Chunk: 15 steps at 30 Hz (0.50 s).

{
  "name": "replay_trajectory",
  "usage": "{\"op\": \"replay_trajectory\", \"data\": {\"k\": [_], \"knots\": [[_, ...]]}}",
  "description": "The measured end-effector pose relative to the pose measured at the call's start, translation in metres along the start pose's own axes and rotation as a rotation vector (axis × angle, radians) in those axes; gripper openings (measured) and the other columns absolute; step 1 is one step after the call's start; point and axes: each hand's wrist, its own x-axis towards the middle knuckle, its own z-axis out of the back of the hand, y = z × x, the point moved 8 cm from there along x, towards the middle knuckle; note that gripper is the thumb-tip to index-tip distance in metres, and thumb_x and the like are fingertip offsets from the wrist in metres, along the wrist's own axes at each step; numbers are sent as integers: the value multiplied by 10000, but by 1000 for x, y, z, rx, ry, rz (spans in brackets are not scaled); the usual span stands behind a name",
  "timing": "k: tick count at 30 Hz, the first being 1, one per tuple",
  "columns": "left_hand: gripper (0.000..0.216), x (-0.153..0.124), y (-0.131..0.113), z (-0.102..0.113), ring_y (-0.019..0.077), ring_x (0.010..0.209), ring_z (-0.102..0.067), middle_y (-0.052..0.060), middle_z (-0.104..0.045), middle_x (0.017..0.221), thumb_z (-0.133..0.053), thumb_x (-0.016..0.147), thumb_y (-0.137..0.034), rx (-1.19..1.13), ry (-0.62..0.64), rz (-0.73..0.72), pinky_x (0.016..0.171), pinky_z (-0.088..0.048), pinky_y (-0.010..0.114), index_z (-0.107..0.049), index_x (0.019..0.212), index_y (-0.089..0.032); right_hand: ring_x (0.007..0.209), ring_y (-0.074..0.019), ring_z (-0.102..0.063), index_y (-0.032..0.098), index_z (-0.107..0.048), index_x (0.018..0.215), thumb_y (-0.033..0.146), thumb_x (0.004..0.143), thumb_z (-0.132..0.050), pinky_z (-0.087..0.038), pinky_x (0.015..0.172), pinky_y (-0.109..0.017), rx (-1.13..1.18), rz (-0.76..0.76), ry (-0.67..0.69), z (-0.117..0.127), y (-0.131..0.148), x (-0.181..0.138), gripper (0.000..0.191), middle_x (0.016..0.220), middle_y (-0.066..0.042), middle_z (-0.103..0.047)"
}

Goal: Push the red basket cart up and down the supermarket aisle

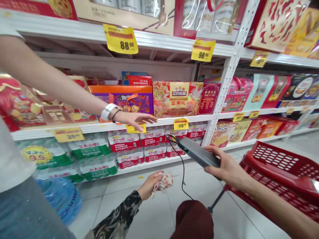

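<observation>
At the lower middle, my left hand (150,185), in a dark patterned sleeve, is closed on a crumpled pink-and-white piece (165,182); I cannot tell whether it is cloth or paper. My right hand (225,166) grips the near end of a flat grey power bank (199,152). A black cable (183,172) runs from the far end of this power bank down towards a maroon trouser knee (193,220). Another person's hand (136,119), with a white watch, reaches in from the left, fingers spread, in front of the shelf edge.
White shelves (149,123) hold gift boxes (177,99) above shrink-wrapped water bottle packs (129,141). A red shopping cart (281,179) stands at right. A large blue water bottle (62,199) sits on the floor beside the other person's leg (30,212). Yellow price tags hang along the shelves.
</observation>
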Motion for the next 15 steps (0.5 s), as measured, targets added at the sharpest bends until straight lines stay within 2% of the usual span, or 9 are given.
{"op": "replay_trajectory", "data": {"k": [3,6,8,11,13,15], "knots": [[564,-6,19,39,155,676,-638,48,-685,843,-748,619,-472,-32,-121,66,593,-471,255,-537,1071,-209,840,-200,-609,203,-526,1094,279,588,-624,-482,760,-317,-21,104,-39,-15,38,43,521,1021,-56,-647],[451,-11,53,55,156,665,-637,35,-681,805,-759,605,-468,-57,-158,174,578,-465,257,-552,931,-234,749,-165,-598,188,-524,1090,268,591,-634,-469,684,-285,-23,129,-27,-33,52,67,518,988,-48,-650],[422,-11,75,48,155,633,-630,32,-673,780,-761,600,-473,-73,-119,236,560,-461,264,-544,863,-225,698,-148,-587,176,-517,1099,265,590,-640,-459,644,-270,-15,103,-9,-44,54,78,531,930,-33,-652],[449,-10,103,19,135,575,-605,12,-644,703,-788,557,-465,-86,-28,289,541,-456,257,-536,810,-192,679,-146,-583,167,-511,1114,248,590,-651,-456,626,-266,-29,67,24,-61,57,94,548,871,-17,-646],[475,-8,116,-3,123,564,-594,6,-626,653,-808,513,-468,-103,38,273,539,-449,239,-543,766,-166,701,-154,-587,170,-527,1097,224,580,-664,-462,646,-276,-81,98,60,-76,64,103,537,870,-15,-641],[484,-7,125,-13,118,574,-594,11,-623,640,-808,505,-477,-142,43,223,549,-445,227,-559,756,-146,736,-166,-591,173,-548,1071,202,572,-675,-470,680,-294,-135,170,112,-98,75,110,516,874,-17,-637]]}}
